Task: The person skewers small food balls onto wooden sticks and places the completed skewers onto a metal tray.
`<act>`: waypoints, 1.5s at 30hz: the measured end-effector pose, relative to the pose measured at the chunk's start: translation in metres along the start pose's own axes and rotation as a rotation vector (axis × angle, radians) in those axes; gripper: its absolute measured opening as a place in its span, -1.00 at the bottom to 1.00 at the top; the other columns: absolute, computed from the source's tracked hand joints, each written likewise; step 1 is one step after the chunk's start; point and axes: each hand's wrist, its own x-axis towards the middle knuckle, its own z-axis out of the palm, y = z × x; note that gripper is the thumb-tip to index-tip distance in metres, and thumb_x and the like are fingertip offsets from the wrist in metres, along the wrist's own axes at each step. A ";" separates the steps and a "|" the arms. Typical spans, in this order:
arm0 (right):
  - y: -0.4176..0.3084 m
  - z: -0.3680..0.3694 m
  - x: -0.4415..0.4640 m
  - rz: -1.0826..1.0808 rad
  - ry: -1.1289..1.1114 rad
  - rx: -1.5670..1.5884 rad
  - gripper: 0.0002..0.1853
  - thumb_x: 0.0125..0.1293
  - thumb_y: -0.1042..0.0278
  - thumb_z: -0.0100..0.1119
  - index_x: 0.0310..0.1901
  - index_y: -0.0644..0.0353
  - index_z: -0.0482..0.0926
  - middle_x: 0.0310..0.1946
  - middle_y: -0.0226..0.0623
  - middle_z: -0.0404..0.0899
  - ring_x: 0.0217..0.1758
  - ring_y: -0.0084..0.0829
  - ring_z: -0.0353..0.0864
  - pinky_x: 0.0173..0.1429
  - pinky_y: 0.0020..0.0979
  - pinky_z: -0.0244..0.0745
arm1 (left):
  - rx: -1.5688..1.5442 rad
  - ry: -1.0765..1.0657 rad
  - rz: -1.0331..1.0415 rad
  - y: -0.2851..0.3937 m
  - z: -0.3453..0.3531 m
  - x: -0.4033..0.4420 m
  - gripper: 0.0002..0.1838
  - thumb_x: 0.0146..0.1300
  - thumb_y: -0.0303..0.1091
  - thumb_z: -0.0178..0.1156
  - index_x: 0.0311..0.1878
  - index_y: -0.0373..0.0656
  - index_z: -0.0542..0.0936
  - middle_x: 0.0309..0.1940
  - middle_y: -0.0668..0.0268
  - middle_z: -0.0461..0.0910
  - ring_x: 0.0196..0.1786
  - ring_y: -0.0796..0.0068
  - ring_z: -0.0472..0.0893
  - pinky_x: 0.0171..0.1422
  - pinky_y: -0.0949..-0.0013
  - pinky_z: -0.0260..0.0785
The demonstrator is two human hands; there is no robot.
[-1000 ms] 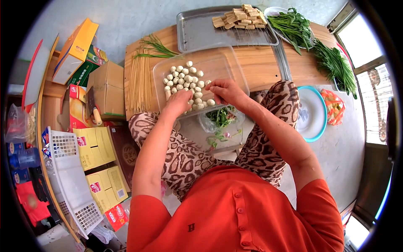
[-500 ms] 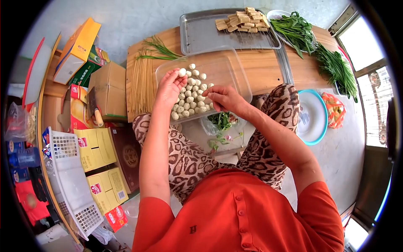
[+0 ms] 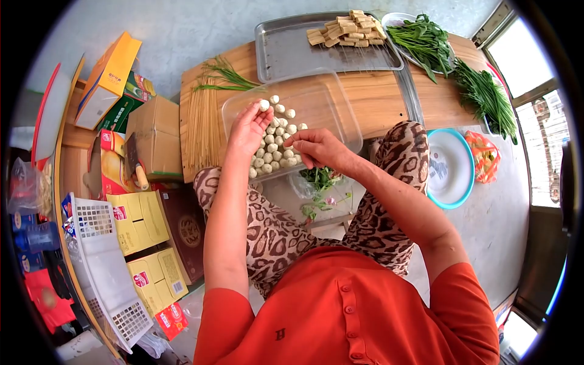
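My left hand is raised over the left part of a clear plastic tub. Its fingertips pinch a pale round ball, possibly a fish ball or meatball. Many similar balls lie in the tub, mostly gathered in its near left half. My right hand reaches in from the right over the pile, palm down. Its index finger stretches toward the balls with the thumb apart from it; whether the fingertip touches one, I cannot tell. Thin wooden skewers lie on the wooden table left of the tub.
Behind the tub, a metal tray holds stacked beige rolls. Leafy greens and chives lie at the right. A blue-rimmed basin stands on the floor. Boxes and a knife are at the left.
My right hand has moved slightly left and down over the pile, its index finger reaching further in. My left hand still holds its ball. The whole view has shifted a little.
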 end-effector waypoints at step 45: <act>0.004 -0.001 0.003 0.009 -0.009 0.010 -0.74 0.40 0.35 -0.12 -0.03 0.23 0.53 -0.73 -0.49 0.36 -0.70 -0.72 0.21 -0.60 -0.61 0.09 | 0.029 -0.083 0.029 -0.001 0.004 -0.001 -0.77 0.25 -0.46 0.15 -0.03 -0.23 0.48 -0.15 0.20 0.53 -0.06 0.35 0.54 0.07 0.36 0.47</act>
